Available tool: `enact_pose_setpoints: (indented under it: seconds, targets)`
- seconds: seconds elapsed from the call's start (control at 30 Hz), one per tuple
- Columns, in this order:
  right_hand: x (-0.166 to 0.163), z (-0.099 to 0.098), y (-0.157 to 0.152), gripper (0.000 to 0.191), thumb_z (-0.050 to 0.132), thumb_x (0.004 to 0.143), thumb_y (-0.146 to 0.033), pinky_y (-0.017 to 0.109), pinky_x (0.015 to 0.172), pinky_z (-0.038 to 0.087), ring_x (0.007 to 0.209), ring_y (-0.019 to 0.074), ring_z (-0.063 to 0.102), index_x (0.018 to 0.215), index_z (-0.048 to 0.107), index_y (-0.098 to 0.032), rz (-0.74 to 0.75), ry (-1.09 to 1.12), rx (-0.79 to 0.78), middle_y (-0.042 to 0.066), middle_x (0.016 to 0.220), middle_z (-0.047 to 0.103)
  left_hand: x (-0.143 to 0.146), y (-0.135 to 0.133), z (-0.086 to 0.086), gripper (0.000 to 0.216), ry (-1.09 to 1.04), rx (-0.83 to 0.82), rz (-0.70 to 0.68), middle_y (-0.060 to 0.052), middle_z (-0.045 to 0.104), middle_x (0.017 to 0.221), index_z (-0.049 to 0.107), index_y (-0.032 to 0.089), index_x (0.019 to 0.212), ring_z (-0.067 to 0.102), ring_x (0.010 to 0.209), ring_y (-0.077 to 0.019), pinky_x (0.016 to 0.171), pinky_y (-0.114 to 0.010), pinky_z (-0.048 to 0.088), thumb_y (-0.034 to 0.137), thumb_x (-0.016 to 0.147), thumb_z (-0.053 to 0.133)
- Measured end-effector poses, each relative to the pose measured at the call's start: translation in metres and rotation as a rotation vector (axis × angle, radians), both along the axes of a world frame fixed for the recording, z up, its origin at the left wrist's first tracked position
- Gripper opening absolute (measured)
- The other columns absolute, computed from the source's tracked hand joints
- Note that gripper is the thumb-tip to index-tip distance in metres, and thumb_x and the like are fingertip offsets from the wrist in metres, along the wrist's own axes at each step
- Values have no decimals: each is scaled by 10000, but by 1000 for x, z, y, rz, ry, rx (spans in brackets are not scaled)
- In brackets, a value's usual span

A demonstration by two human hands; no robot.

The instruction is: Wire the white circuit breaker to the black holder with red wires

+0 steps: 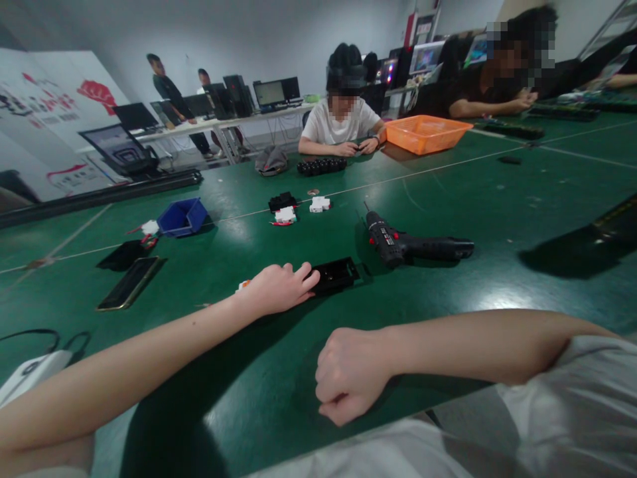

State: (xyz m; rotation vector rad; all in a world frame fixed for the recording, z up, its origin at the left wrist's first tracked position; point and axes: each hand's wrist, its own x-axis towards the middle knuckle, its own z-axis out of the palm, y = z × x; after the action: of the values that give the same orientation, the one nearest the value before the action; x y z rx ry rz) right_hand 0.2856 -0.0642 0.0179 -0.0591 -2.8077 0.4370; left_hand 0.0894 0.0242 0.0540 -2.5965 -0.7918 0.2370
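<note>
My left hand [279,287] reaches forward over the green table [497,199], its fingers curled down onto the near end of a flat black plastic part [336,274]. A small white and orange piece [242,285] peeks out by that wrist. My right hand [348,373] is curled into a loose fist near the table's front edge, forearm lying across, and nothing shows in it. A black electric screwdriver [415,245] lies on its side to the right of the black part.
A phone [130,282] and a black pouch [122,255] lie at left, near a blue bin [182,216]. White and black small parts [298,206] sit mid-table. Across, a seated person's hands [355,147] work beside an orange tray [426,133]. Another person sits far right.
</note>
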Motion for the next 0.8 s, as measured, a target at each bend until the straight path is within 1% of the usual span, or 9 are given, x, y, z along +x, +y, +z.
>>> enact_pose_setpoints:
  seconds: [0.1, 0.2, 0.3, 0.43, 0.63, 0.8]
  targets:
    - [0, 1, 0, 335, 682, 841, -328, 285, 447, 258, 552, 116, 599, 540, 583, -221, 9, -7, -1, -51, 574, 682, 1, -3, -4, 410, 1, 47, -12, -154, 627, 1210, 520, 190, 1356, 684, 748, -214, 533, -284, 410, 430, 1047, 399]
    - [0, 2, 0, 333, 677, 849, -323, 283, 453, 263, 557, 118, 600, 545, 586, -222, 8, -23, 1, -47, 574, 682, 0, -3, -7, 401, -23, 68, -19, -148, 635, 1178, 524, 196, 1349, 681, 717, -201, 528, -276, 403, 426, 1051, 387]
    - [0, 2, 0, 332, 678, 849, -322, 281, 456, 269, 561, 119, 604, 546, 586, -222, 8, -27, 0, -46, 573, 681, -1, -1, -10, 384, -29, 86, -27, -137, 646, 1130, 537, 197, 1330, 677, 697, -190, 522, -267, 395, 406, 1058, 363]
    - [0, 1, 0, 337, 680, 846, -328, 282, 445, 255, 550, 117, 599, 542, 584, -219, 10, -19, -4, -44, 569, 680, -2, 0, -13, 371, -47, 117, -8, -143, 651, 1116, 542, 193, 1325, 677, 682, -186, 514, -266, 393, 363, 1059, 347]
    - [0, 1, 0, 333, 677, 844, -322, 277, 446, 245, 548, 115, 605, 544, 579, -216, 13, -16, 4, -40, 568, 683, -5, 2, -13, 359, -59, 154, 104, -167, 644, 1127, 546, 165, 1315, 695, 696, -199, 508, -271, 402, 286, 1043, 346]
    - [0, 1, 0, 342, 677, 841, -325, 280, 447, 257, 552, 112, 607, 533, 573, -217, 6, -9, 7, -45, 568, 680, -9, 11, -12, 378, -52, 154, 267, -148, 651, 1022, 568, 142, 1253, 720, 712, -224, 524, -265, 429, 294, 1051, 287]
